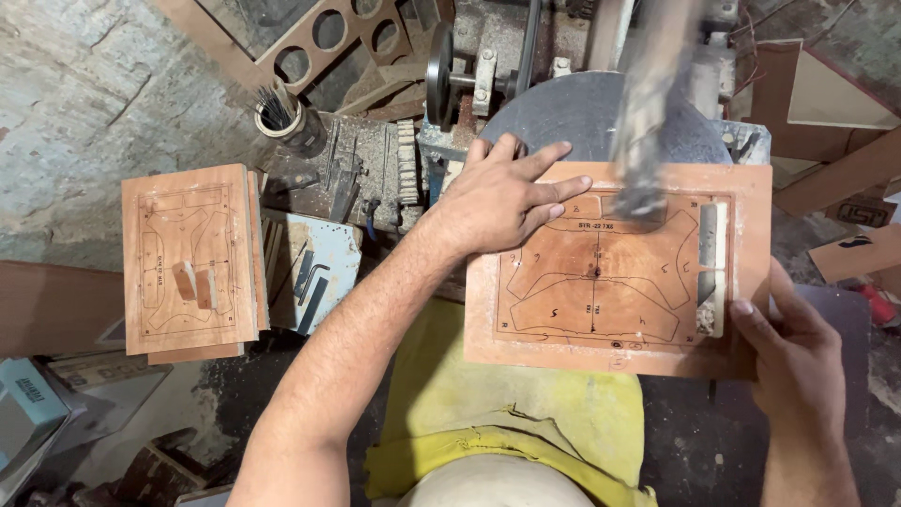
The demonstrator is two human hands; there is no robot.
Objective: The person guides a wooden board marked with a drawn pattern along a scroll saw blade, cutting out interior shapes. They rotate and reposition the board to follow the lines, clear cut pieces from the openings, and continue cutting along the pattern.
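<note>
Steadying board (601,282): my left hand (502,192) flat at ten o'clock, right hand (793,361) gripping four o'clock edge; drill bit (648,113) at twelve.

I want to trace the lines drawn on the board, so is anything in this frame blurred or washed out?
Head view: the vertical tool above the board is smeared by motion blur; the board's drawn outlines, left hand and right hand are sharp; light is soft and even, without glare; the second board at left is also readable.
</note>
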